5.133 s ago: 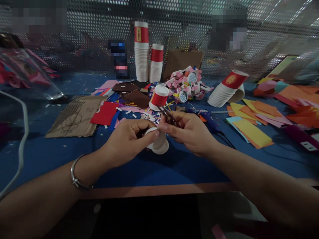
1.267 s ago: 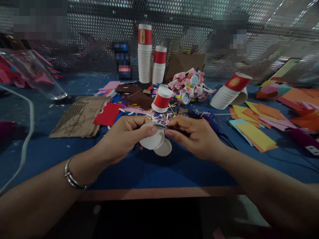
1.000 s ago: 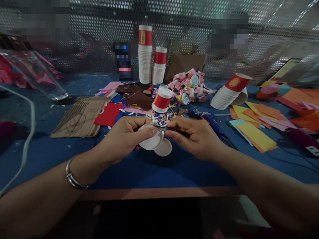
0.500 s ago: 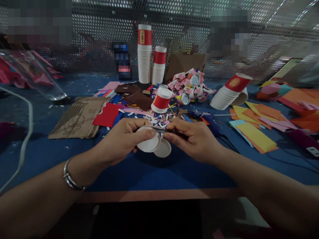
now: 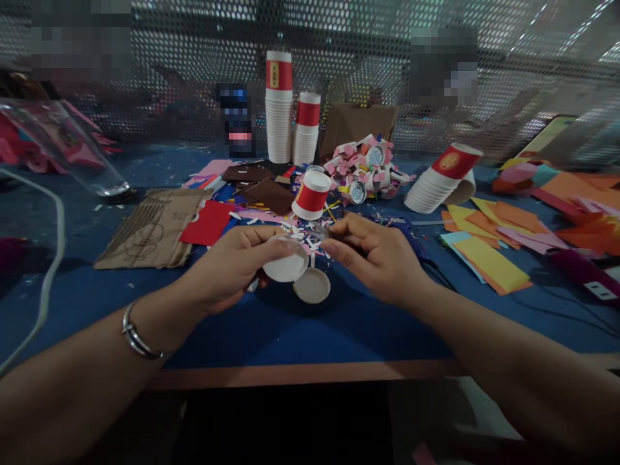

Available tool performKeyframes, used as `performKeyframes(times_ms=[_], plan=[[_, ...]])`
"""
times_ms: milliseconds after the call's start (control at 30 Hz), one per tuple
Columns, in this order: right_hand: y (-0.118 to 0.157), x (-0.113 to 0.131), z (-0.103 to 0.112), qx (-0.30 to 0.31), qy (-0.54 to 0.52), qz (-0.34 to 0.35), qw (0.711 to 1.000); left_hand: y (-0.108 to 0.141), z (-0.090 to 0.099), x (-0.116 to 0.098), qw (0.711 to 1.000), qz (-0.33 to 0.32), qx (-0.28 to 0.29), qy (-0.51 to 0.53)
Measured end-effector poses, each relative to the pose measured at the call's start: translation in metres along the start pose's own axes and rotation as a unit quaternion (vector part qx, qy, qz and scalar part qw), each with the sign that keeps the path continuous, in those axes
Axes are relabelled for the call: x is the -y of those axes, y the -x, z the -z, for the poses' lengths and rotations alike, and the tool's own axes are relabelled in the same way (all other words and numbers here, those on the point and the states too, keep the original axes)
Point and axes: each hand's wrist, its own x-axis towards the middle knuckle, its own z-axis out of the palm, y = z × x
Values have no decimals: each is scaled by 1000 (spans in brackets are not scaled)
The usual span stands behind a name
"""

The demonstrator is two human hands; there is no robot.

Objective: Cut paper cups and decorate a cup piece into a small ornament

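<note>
The right hand (image 5: 375, 255) partly hides a blurred tool (image 5: 320, 230), its type unclear.

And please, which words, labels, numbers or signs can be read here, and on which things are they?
None can be read with certainty.
Tall cup stack: gold label, dark marks too small.
Leaning cup stack: round gold emblem, unreadable.
Flat brown sheet: faint marks, too blurred.

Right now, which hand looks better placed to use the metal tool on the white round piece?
Probably the right hand: it grips the metal tool, close to the white round piece. The left hand is pinching that piece, so it seems better suited to steadying it.
</note>
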Motion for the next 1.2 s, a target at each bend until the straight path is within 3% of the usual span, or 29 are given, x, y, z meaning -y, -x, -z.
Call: performKeyframes(times_ms=[167,400,533,600,733,800,1033,1200], plan=[[-3,-7,1,-37,-13,-51,998,-3,10,-3,987,-80,7,-140],[-3,-9,2,-44,-9,-57,997,-3,19,-3,963,-118,-21,-243],[-4,-10,0,-11,-8,-82,997,-3,22,-2,946,-101,4,-307],[-5,-11,-1,2,-16,-85,996,-4,21,0,922,-116,-1,-368],[-4,-11,-3,5,-16,-82,996,-8,12,10,848,-215,-41,-483],[-4,-12,-3,10,-10,-87,996,-9,6,15,831,-226,-35,-506],[-6,-14,-7,58,-22,-103,993,-10,-9,21,816,-169,-31,-552],[-4,-14,-9,108,-29,-119,987,-13,-6,18,821,-222,-48,-523]])
